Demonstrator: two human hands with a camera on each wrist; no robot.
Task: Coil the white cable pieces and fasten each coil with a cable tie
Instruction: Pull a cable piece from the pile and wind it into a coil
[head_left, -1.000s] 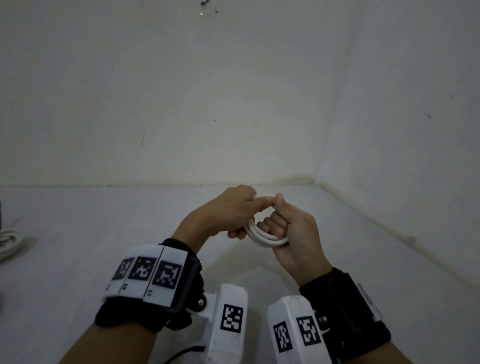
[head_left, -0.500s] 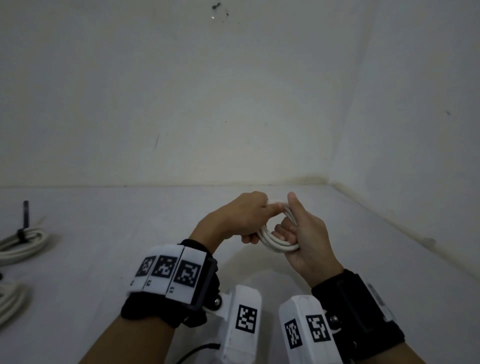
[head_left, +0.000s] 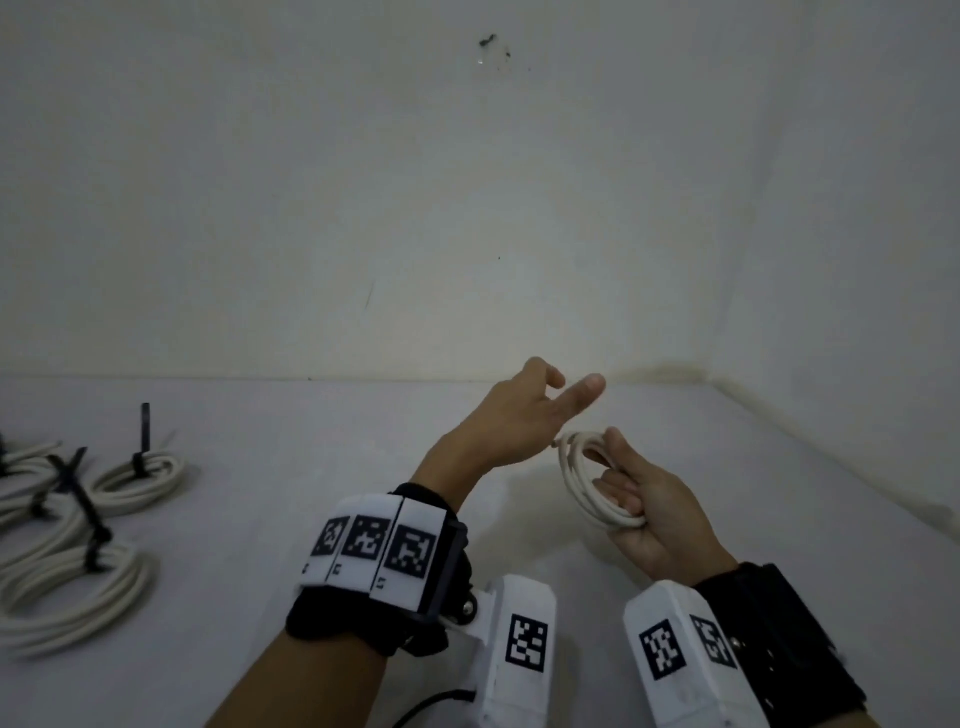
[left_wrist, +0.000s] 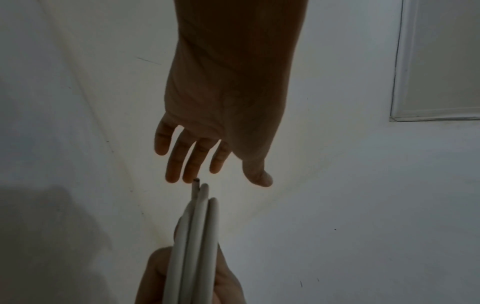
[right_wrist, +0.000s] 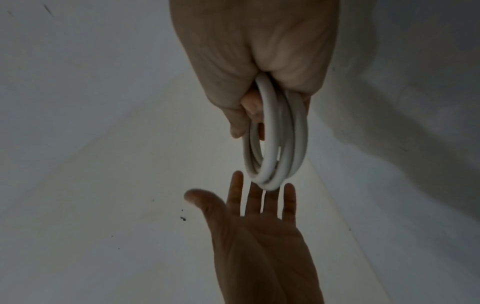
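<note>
My right hand (head_left: 644, 499) grips a small coil of white cable (head_left: 582, 480) above the white tabletop, fingers curled through its loops. The right wrist view shows the same coil (right_wrist: 275, 144) hanging from my palm. No tie is visible on it. My left hand (head_left: 524, 415) hovers just left of the coil with straight, spread fingers (left_wrist: 192, 158) and holds nothing. Its fingertips sit close to the cut cable end (left_wrist: 196, 185).
Several finished white coils (head_left: 137, 480) bound with black cable ties (head_left: 144, 436) lie at the table's (head_left: 311, 467) left edge. Walls close the table at the back and on the right (head_left: 831, 260).
My left hand let go of the coil and opened, lifting slightly away. The right hand keeps the coil alone. The camera swung left, bringing the tied coils into view.
</note>
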